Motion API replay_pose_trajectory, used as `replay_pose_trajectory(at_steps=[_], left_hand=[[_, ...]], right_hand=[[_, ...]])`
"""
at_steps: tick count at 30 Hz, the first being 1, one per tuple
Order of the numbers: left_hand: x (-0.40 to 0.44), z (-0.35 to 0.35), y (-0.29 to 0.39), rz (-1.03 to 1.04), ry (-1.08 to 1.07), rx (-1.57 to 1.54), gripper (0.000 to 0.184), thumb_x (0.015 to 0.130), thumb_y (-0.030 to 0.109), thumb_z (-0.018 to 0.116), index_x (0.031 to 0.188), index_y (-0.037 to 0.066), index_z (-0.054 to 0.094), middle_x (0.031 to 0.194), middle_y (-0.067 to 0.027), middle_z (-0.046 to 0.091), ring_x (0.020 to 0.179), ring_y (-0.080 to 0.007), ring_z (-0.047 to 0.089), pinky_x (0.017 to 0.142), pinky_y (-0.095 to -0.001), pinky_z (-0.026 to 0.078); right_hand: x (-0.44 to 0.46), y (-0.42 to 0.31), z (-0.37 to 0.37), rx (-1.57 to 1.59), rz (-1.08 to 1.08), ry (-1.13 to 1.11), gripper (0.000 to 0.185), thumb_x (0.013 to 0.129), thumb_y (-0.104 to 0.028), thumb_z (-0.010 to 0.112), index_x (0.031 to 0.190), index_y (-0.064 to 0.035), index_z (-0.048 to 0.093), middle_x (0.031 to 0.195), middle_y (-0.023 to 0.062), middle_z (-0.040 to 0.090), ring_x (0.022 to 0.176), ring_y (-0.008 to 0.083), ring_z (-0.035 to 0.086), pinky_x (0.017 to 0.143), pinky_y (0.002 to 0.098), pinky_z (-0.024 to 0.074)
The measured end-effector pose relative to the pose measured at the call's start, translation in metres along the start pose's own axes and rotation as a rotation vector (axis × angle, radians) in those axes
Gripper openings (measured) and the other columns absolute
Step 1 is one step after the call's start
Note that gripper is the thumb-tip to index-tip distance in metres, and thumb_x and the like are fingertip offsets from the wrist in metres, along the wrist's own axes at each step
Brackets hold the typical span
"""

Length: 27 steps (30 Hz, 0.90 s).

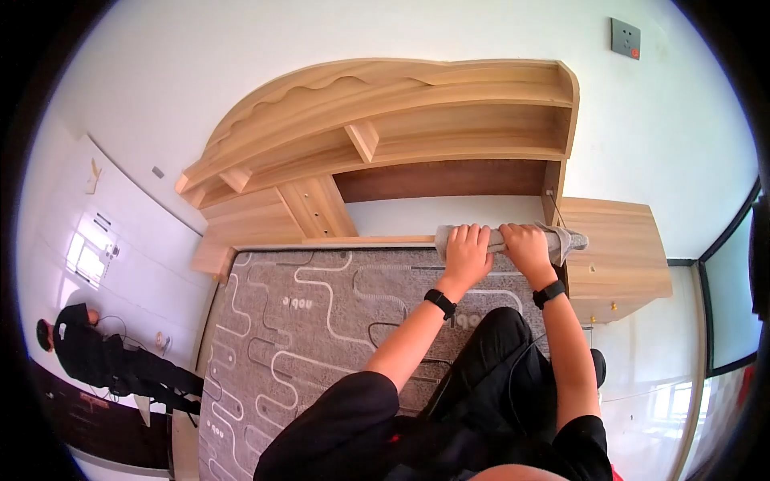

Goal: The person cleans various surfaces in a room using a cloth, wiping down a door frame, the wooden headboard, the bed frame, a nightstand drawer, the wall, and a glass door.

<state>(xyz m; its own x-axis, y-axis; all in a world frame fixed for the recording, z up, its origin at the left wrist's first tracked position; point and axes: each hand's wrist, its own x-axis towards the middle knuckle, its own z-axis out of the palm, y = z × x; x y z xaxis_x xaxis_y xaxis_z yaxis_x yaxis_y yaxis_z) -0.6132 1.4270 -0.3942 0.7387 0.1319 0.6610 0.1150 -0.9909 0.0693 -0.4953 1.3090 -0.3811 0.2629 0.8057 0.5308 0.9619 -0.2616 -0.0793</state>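
Near the headboard's right end, my left hand [467,255] and my right hand [526,247] are side by side on a rolled grey cloth [569,241], with fingers wrapped over its top. The roll lies roughly level, and its right end hangs a little loose. Beneath it is the patterned grey mattress [321,321], with pale winding lines. Black bands circle both wrists. My knee, in black trousers, rests on the mattress below the roll.
A wooden headboard [473,128] with shelves stands behind the mattress. To the right is a wooden nightstand [613,248] with a small knob. At the far left, a person in black [88,345] stands beside a white door. A wall socket [626,38] is at upper right.
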Motion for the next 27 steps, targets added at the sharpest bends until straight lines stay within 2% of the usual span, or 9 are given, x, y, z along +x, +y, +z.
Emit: replay_pose_trajectory(at_steps=[3, 8, 10, 12, 15, 17, 20, 25, 27], left_hand=[[0.0, -0.005, 0.012, -0.033, -0.004, -0.019, 0.051, 0.061, 0.013, 0.069, 0.108, 0.0, 0.054, 0.1, -0.0136, 0.054, 0.096, -0.0316, 0.05, 0.087, -0.0437, 0.038], [0.017, 0.001, 0.043, 0.035, -0.027, -0.129, 0.055, 0.063, 0.015, 0.072, 0.112, -0.002, 0.051, 0.106, -0.0151, 0.054, 0.104, -0.0326, 0.049, 0.092, -0.0444, 0.037], [0.026, 0.013, 0.063, 0.034, -0.052, -0.171, 0.059, 0.065, 0.017, 0.073, 0.115, -0.002, 0.05, 0.109, -0.0155, 0.054, 0.108, -0.0332, 0.048, 0.096, -0.0448, 0.036], [0.035, 0.022, 0.079, 0.053, -0.025, -0.278, 0.058, 0.065, 0.014, 0.073, 0.116, -0.001, 0.05, 0.109, -0.0153, 0.054, 0.108, -0.0334, 0.048, 0.096, -0.0449, 0.036], [0.047, 0.028, 0.089, 0.18, 0.009, -0.494, 0.056, 0.067, 0.009, 0.071, 0.118, 0.0, 0.05, 0.109, -0.0149, 0.054, 0.108, -0.0337, 0.049, 0.097, -0.0454, 0.037], [0.055, 0.018, 0.098, 0.312, -0.013, -0.667, 0.05, 0.069, -0.002, 0.066, 0.117, 0.001, 0.051, 0.11, -0.0141, 0.055, 0.108, -0.0331, 0.051, 0.098, -0.0457, 0.039], [0.058, -0.006, 0.118, 0.381, 0.115, -0.76, 0.047, 0.071, -0.004, 0.064, 0.116, 0.0, 0.053, 0.11, -0.0142, 0.056, 0.11, -0.0327, 0.051, 0.099, -0.0453, 0.04], [0.049, -0.048, 0.117, 0.274, 0.315, -0.833, 0.048, 0.07, -0.01, 0.061, 0.114, 0.009, 0.061, 0.109, -0.0117, 0.059, 0.092, -0.0305, 0.061, 0.077, -0.0388, 0.052], [0.043, -0.072, 0.101, 0.247, 0.366, -0.79, 0.048, 0.07, -0.007, 0.062, 0.114, 0.012, 0.062, 0.107, -0.0111, 0.059, 0.091, -0.0299, 0.061, 0.075, -0.0383, 0.05]], right_hand=[[-0.009, 0.009, -0.018, -0.013, -0.13, 0.087, 0.031, 0.066, -0.014, 0.07, 0.093, -0.0087, 0.057, 0.079, 0.0044, 0.06, 0.076, 0.0233, 0.063, 0.069, 0.0356, 0.0495], [-0.039, 0.043, -0.036, -0.038, -0.131, 0.132, 0.036, 0.071, -0.007, 0.059, 0.107, -0.0095, 0.059, 0.085, 0.0053, 0.062, 0.078, 0.0245, 0.062, 0.072, 0.0375, 0.0492], [-0.052, 0.054, -0.051, -0.024, -0.119, 0.19, 0.048, 0.069, 0.002, 0.057, 0.116, -0.0097, 0.058, 0.098, 0.0072, 0.063, 0.087, 0.0285, 0.062, 0.08, 0.0394, 0.0482], [-0.064, 0.058, -0.064, 0.035, -0.115, 0.178, 0.048, 0.071, 0.005, 0.054, 0.117, -0.0075, 0.06, 0.103, 0.0097, 0.065, 0.091, 0.0307, 0.063, 0.082, 0.041, 0.0491], [-0.086, 0.064, -0.073, 0.075, 0.002, 0.351, 0.05, 0.066, 0.009, 0.053, 0.113, -0.0044, 0.064, 0.106, 0.0137, 0.067, 0.098, 0.0316, 0.063, 0.086, 0.0427, 0.0489], [-0.109, 0.06, -0.081, 0.074, 0.102, 0.34, 0.052, 0.064, 0.01, 0.054, 0.114, -0.0044, 0.063, 0.105, 0.0144, 0.067, 0.096, 0.032, 0.064, 0.084, 0.0415, 0.0498], [-0.133, 0.037, -0.103, 0.049, 0.219, 0.356, 0.057, 0.061, 0.011, 0.055, 0.116, -0.0049, 0.063, 0.103, 0.0153, 0.067, 0.092, 0.0325, 0.065, 0.081, 0.0393, 0.051], [-0.128, -0.019, -0.14, -0.026, 0.217, 0.4, 0.056, 0.063, 0.01, 0.058, 0.117, -0.0057, 0.063, 0.104, 0.0148, 0.067, 0.092, 0.033, 0.065, 0.08, 0.0381, 0.051], [-0.124, -0.039, -0.135, 0.3, 0.445, 0.391, 0.053, 0.069, 0.009, 0.061, 0.12, -0.0058, 0.061, 0.108, 0.0156, 0.065, 0.097, 0.034, 0.063, 0.082, 0.0384, 0.0504]])
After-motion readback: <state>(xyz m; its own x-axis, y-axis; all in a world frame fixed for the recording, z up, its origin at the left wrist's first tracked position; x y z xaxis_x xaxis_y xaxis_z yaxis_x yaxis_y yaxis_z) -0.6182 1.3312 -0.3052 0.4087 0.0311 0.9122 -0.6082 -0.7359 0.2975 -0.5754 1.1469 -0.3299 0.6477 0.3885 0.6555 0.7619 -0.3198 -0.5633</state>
